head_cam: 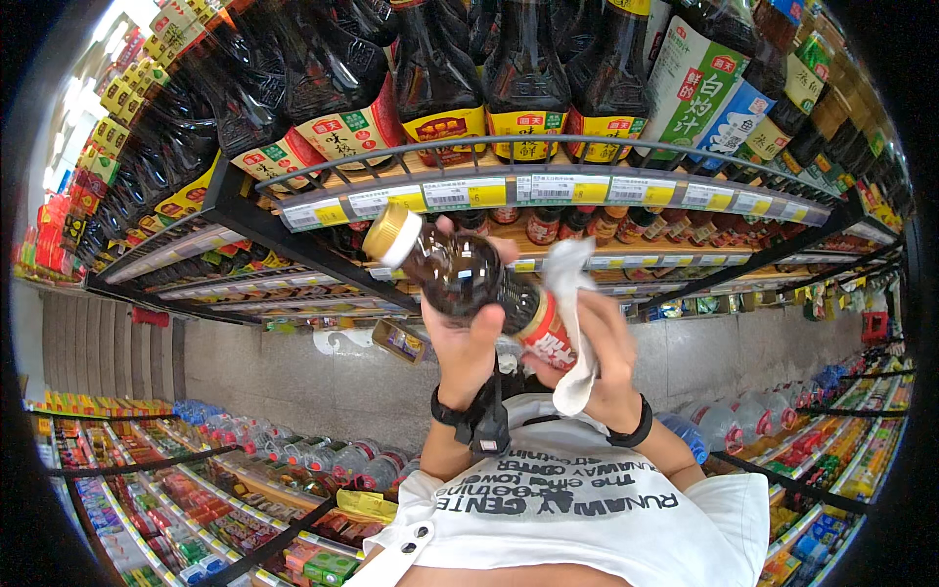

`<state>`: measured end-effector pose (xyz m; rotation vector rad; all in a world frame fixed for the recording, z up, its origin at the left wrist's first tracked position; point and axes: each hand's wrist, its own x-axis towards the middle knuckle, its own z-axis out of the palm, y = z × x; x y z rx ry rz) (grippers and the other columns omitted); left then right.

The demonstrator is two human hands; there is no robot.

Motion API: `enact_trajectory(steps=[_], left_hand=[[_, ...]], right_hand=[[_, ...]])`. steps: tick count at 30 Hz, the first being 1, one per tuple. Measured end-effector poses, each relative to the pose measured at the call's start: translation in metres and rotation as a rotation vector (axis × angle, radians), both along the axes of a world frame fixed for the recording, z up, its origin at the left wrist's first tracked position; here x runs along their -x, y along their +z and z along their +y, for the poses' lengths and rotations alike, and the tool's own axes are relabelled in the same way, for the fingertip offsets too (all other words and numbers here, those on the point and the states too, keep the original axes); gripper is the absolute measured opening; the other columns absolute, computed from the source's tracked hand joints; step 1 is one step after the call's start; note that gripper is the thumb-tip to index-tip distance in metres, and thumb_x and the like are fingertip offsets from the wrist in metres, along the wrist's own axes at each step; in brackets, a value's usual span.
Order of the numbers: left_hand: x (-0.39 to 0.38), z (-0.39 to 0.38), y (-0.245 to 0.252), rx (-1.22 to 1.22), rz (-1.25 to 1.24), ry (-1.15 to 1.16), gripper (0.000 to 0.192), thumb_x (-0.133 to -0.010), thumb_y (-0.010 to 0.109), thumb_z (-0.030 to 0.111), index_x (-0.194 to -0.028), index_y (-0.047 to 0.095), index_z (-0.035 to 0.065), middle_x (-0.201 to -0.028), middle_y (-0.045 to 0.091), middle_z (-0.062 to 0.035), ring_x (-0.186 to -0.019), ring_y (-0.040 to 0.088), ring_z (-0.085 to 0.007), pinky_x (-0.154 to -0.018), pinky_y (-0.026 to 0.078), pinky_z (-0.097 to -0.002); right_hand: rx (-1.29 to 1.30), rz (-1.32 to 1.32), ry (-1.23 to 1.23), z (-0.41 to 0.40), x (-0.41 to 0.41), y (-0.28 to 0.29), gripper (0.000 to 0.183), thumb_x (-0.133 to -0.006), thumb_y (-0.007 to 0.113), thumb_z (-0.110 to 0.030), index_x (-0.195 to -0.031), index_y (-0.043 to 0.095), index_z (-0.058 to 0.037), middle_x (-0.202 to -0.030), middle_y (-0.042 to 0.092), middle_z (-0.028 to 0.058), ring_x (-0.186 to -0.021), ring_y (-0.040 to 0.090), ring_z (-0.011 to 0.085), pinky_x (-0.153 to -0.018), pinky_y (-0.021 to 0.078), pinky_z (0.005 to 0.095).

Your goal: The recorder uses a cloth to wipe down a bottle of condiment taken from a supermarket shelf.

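A dark glass sauce bottle (466,275) with a gold and white cap (394,233) lies tilted across my hands in front of my chest. My left hand (463,341) grips it around the middle, thumb over the near side. A white cloth (571,323) is in my right hand (610,341), pressed against the red and gold label (549,336) near the bottle's base. Some of the right fingers are hidden behind the bottle and cloth. Both hands are slightly blurred.
Ahead is a shelf with a wire guard rail (543,139) and a row of dark sauce bottles (527,88). Small jars (543,224) fill the shelf below. An open carton (400,341) sits low beneath the shelves. Large water bottles (719,425) line the aisle behind me.
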<state>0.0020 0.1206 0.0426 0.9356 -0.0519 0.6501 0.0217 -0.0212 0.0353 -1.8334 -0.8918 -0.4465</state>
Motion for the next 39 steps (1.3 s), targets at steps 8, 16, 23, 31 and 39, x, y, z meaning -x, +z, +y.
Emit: enact_trajectory(steps=[8, 16, 23, 31, 39], left_hand=[[0.006, -0.014, 0.011, 0.128, -0.275, -0.027, 0.059, -0.076, 0.059, 0.011, -0.124, 0.025, 0.0184, -0.071, 0.046, 0.0013, -0.07, 0.046, -0.0151, -0.073, 0.04, -0.0338], [0.004, 0.008, -0.001, 0.199, -0.461, -0.193, 0.06, -0.069, 0.063, 0.015, -0.119, 0.03, 0.0193, -0.063, 0.049, 0.0115, -0.078, 0.046, -0.0145, -0.091, 0.03, -0.0413], [-0.013, 0.006, -0.015, 0.112, -0.687, -0.368, 0.064, -0.067, 0.074, 0.017, -0.115, 0.031, 0.0166, -0.081, 0.056, -0.0022, -0.11, 0.044, -0.0311, -0.101, 0.023, -0.051], [0.009, -0.015, 0.015, 0.1, 0.0, 0.079, 0.077, -0.077, 0.06, -0.002, -0.136, 0.014, 0.0144, -0.114, 0.048, -0.0127, -0.106, 0.051, -0.0268, -0.099, 0.033, -0.0428], [0.018, 0.006, 0.01, 0.235, -0.451, -0.106, 0.061, -0.071, 0.063, -0.001, -0.115, 0.026, 0.02, -0.071, 0.047, 0.0009, -0.065, 0.052, -0.0151, -0.085, 0.045, -0.0405]], right_hand=[[0.295, -0.205, 0.293, -0.001, -0.008, 0.027, 0.053, -0.057, 0.069, -0.017, -0.109, 0.059, -0.0059, -0.104, 0.056, 0.0148, -0.092, 0.056, 0.0339, -0.075, 0.0491, 0.0395], [0.201, 0.149, 0.421, -0.023, 0.004, -0.001, 0.054, -0.065, 0.076, -0.019, -0.112, 0.055, -0.0023, -0.106, 0.057, 0.0174, -0.093, 0.057, 0.0344, -0.078, 0.0476, 0.0397], [0.145, 0.254, 0.509, -0.001, -0.008, 0.03, 0.062, -0.062, 0.081, -0.025, -0.112, 0.055, 0.0012, -0.105, 0.057, 0.0186, -0.09, 0.06, 0.0345, -0.074, 0.05, 0.0361], [0.221, -0.228, 0.024, 0.008, -0.003, 0.019, 0.053, -0.059, 0.067, -0.011, -0.109, 0.058, -0.001, -0.104, 0.057, 0.016, -0.083, 0.061, 0.0294, -0.069, 0.051, 0.035], [0.276, 0.039, 0.325, -0.008, 0.002, 0.011, 0.066, -0.06, 0.074, -0.014, -0.119, 0.048, 0.0003, -0.116, 0.054, 0.0156, -0.099, 0.055, 0.0322, -0.084, 0.0466, 0.0399]])
